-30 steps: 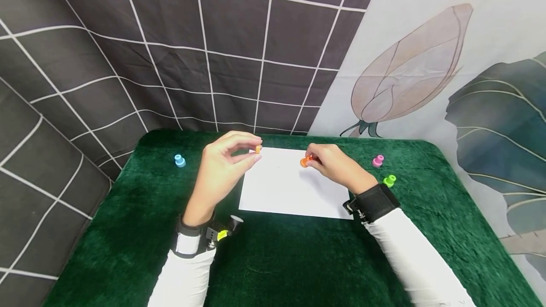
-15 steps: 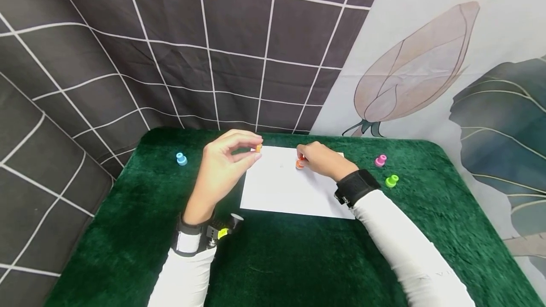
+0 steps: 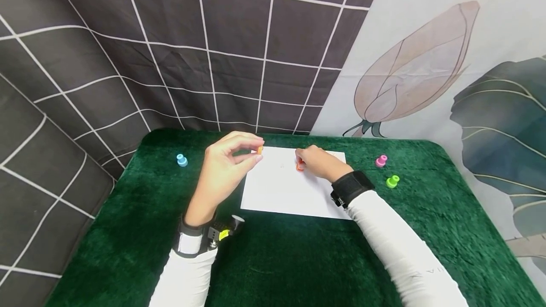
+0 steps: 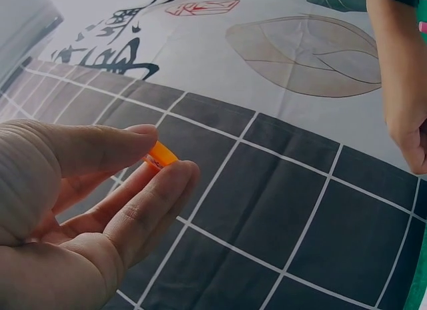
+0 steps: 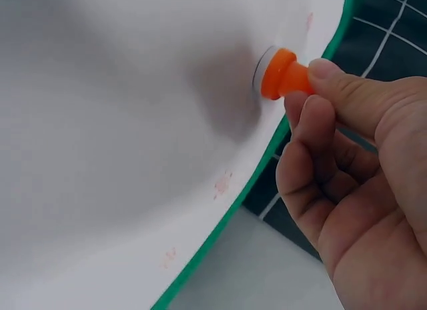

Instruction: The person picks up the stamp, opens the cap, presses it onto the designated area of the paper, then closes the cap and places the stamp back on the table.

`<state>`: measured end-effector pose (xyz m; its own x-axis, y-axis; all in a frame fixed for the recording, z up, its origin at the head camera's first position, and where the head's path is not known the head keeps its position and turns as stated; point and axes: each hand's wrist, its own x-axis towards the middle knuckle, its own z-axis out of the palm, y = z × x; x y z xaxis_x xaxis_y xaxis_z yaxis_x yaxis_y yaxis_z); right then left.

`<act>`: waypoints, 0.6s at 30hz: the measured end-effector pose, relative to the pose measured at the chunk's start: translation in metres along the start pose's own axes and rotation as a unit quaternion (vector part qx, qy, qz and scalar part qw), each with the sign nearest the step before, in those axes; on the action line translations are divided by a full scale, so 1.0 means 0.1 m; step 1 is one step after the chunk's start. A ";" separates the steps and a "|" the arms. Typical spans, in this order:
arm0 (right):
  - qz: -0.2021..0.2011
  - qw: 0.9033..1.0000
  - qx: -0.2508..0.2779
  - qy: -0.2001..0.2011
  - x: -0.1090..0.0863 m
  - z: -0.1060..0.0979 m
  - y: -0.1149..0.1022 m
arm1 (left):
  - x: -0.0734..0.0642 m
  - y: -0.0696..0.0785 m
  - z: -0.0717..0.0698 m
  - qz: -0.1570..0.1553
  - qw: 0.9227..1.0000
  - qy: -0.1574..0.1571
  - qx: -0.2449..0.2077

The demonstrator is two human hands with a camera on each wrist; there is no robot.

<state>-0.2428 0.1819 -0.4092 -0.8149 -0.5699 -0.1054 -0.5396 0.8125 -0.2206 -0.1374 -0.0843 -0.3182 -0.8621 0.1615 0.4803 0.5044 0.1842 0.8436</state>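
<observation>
Between the thumb and fingertips of my left hand is a small orange cap, held above the left edge of a white paper sheet. My right hand pinches an orange stamp by its narrow handle over the paper's far part. In the right wrist view the stamp's pale face end is turned to the paper, at or very near its surface. Faint reddish prints show on the sheet in that view.
A blue stamp stands on the green cloth to the left. Right of the paper are a pink stamp and a green stamp. A dark checked curtain hangs behind the table.
My right hand has moved left over the paper with the orange stamp, and the stamp has turned more upright. The left hand has stayed nearly still with the cap.
</observation>
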 end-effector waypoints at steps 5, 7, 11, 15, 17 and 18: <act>0.003 1.000 0.009 0.006 0.04 0.03 -0.01 | 0.00 0.01 0.00 -0.001 1.000 0.002 0.015; 0.003 1.000 0.018 0.005 0.06 0.03 -0.01 | 0.00 0.01 -0.01 -0.003 1.000 0.001 0.019; 0.009 0.999 0.032 0.005 0.07 0.02 0.00 | 0.00 0.01 -0.01 -0.002 1.000 0.000 0.015; 0.008 0.999 0.037 0.007 0.05 0.03 0.02 | 0.00 0.00 0.01 0.001 1.000 0.004 0.007; 0.005 0.999 0.039 0.010 0.03 0.04 0.02 | 0.00 -0.01 0.02 0.002 1.000 0.005 0.006; 0.003 0.999 0.040 0.010 0.03 0.04 0.02 | -0.01 -0.01 0.02 0.002 1.000 0.006 0.006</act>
<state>-0.2454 0.1817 -0.4142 -0.8227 -0.5617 -0.0872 -0.5169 0.8031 -0.2964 -0.1374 -0.0827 -0.3203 -0.8608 0.1499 0.4864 0.5081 0.1947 0.8390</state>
